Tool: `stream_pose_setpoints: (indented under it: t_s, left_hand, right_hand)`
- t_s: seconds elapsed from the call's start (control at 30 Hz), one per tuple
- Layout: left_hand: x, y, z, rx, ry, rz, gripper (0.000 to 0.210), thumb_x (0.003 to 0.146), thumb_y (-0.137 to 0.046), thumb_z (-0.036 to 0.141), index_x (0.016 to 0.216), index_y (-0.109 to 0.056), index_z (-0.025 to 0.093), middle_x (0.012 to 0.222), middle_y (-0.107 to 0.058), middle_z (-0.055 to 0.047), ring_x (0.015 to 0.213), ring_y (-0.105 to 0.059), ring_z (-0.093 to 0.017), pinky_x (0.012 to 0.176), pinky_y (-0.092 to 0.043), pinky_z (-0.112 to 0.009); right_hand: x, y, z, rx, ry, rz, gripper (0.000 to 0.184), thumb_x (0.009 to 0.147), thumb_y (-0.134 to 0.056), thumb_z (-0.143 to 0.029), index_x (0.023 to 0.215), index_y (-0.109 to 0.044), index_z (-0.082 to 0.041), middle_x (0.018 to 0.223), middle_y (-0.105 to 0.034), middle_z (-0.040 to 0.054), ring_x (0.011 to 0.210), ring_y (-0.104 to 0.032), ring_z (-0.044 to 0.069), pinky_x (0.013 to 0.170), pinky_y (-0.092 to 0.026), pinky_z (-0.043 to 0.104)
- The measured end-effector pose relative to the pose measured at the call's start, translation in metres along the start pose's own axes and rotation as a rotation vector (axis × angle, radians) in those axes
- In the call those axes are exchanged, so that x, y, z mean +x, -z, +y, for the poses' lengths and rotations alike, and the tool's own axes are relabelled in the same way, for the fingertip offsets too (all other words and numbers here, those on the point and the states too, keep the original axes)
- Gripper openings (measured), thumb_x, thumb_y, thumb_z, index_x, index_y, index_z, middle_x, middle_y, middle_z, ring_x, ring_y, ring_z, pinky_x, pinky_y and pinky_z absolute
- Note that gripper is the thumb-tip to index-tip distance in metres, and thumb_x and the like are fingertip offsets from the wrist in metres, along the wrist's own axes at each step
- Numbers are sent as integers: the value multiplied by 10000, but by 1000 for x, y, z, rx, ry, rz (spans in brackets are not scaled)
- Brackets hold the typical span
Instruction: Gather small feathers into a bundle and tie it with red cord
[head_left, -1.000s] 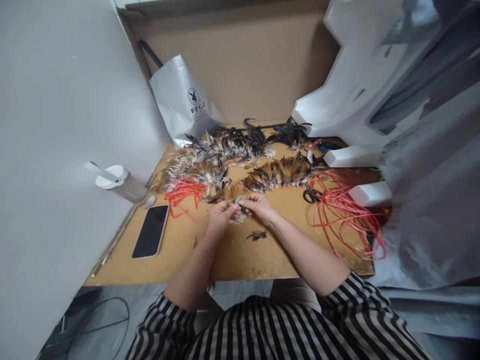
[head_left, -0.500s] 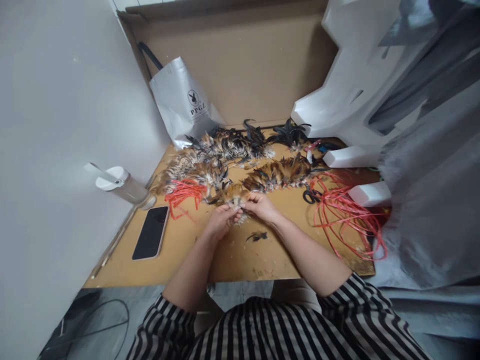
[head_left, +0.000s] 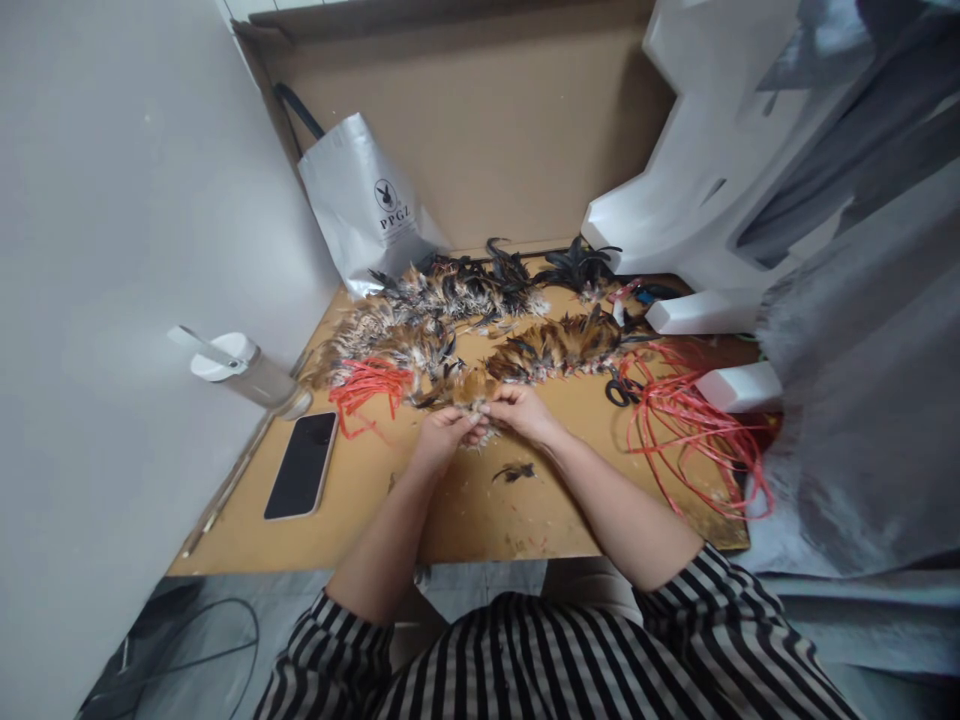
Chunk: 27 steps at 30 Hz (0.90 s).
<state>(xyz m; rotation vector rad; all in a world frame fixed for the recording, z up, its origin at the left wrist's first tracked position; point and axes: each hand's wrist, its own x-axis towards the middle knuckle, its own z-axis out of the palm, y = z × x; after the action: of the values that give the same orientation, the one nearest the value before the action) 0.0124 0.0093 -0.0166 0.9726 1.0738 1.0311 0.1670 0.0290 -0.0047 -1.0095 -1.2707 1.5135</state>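
Since a second ago little has moved: the left hand sits slightly nearer the body, the right hand has hardly shifted, and the brown bunch shows a slightly different face. Thumb and forefinger of each hand pinch the bunch, which lies right at the fingertips, its brown ends fanning out beyond them and pale fluff showing just below. What the curled lower fingers do is hard to tell.

To do this well, the left pinch should probably stay firm at the quill ends while the right makes small adjustments; too loose a grip could let feathers slip or turn. Light pressure would likely spare the vanes.

Just beyond the fingers to the right lies a feather row; to their left, red strips; farther right, scissors; nearer the body, a dark tuft.
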Motion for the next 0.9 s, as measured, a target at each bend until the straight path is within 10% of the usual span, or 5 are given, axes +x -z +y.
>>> stream_pose_setpoints:
  t_s: [0.37, 0.6, 0.9]
  left_hand:
    - [1, 6, 3, -115, -25, 8, 237, 596, -731, 317, 667, -652, 106, 576, -622, -33, 459, -508, -57, 467, -388, -172]
    - [3, 10, 10, -264, -47, 156, 211, 590, -727, 245, 707, -632, 98, 660, -643, -33, 486, -516, -37, 454, -383, -140]
    - [5, 10, 9, -294, -56, 190, 146, 645, -681, 188, 740, -617, 98, 701, -657, -42, 501, -527, -34, 464, -395, -132]
  right_hand:
    - [1, 3, 1, -73, 17, 30, 283, 597, -680, -391, 688, -603, -135, 460, -491, -56, 415, -358, 58, 441, -268, 203]
    - [0, 11, 3, -565, 136, -133, 157, 667, -596, -286, 653, -643, -136, 620, -617, 13, 561, -504, 102, 567, -374, 220]
    - [-11, -6, 2, -1155, 171, 3, 115, 658, -612, -305, 675, -640, -195, 659, -637, 36, 568, -504, 125, 527, -293, 232]
